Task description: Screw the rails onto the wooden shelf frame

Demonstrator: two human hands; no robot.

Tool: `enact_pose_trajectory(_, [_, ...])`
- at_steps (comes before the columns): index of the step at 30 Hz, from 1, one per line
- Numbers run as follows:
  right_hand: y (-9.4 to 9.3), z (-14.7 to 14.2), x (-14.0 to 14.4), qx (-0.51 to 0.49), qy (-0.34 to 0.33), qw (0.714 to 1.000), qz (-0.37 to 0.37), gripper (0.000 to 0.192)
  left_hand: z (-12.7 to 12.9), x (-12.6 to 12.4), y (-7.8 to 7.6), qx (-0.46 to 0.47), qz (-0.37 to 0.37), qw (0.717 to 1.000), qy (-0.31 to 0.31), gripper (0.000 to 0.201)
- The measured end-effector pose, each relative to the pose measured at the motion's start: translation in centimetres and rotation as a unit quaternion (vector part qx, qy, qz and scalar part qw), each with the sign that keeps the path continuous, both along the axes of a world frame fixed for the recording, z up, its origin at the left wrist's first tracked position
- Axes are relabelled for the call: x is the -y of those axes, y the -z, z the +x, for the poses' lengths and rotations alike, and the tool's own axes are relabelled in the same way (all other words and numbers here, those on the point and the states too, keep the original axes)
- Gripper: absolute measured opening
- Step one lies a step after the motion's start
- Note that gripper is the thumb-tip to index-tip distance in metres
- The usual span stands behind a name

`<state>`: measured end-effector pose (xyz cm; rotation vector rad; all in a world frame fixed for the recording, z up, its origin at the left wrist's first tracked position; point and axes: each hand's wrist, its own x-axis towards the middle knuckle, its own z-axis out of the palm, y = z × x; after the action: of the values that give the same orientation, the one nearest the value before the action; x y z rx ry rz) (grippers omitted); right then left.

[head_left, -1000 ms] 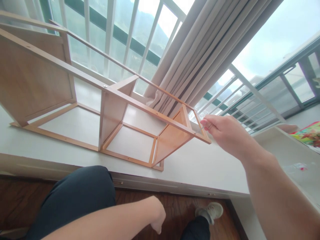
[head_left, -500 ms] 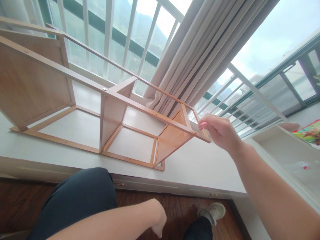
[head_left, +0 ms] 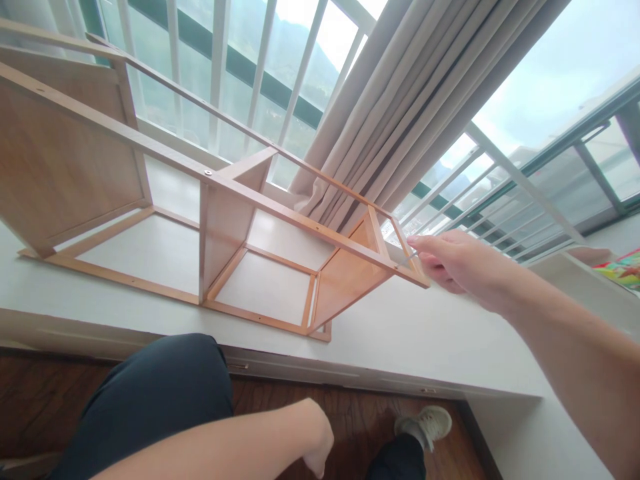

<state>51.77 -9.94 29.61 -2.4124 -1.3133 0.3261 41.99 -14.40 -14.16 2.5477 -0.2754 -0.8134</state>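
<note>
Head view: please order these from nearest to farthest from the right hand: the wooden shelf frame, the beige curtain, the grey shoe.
1. Wooden shelf frame: its end corner meets the right hand.
2. Beige curtain: behind, upper left of the hand.
3. Grey shoe: down on the floor.

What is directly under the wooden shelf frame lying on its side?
The wooden shelf frame rests on a white ledge, visible through its open sections. Solid panels hide the ledge behind them. The right hand is at its right end.
</note>
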Motion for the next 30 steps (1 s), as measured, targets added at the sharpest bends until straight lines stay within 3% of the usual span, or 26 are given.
enact_pose_trajectory(4, [-0.9, -0.1, -0.4, -0.165, 0.066, 0.983, -0.048, 0.053, -0.2, -0.2, -0.6, -0.039, 0.031, 0.998, 0.033, 0.037])
enact_pose_trajectory(11, [-2.1, -0.9, -0.6, -0.231, 0.107, 0.961, -0.106, 0.047, -0.4, -0.2, -1.4, -0.058, 0.027, 0.997, 0.035, 0.040])
enact_pose_trajectory(16, [-2.6, -0.8, -0.8, -0.227, 0.061, 0.961, -0.144, 0.047, -0.3, -0.2, -1.4, -0.063, 0.038, 0.996, 0.052, 0.044])
enact_pose_trajectory(25, [-4.1, -1.9, -1.6, -0.182, 0.167, 0.948, -0.200, 0.042, 0.0, -0.2, -1.3, -0.045, 0.018, 0.998, 0.034, 0.029])
enact_pose_trajectory(30, [-5.2, -0.8, -1.4, -0.082, 0.041, 0.955, -0.282, 0.044, -0.1, -0.4, -2.0, -0.045, 0.018, 0.998, 0.032, 0.032])
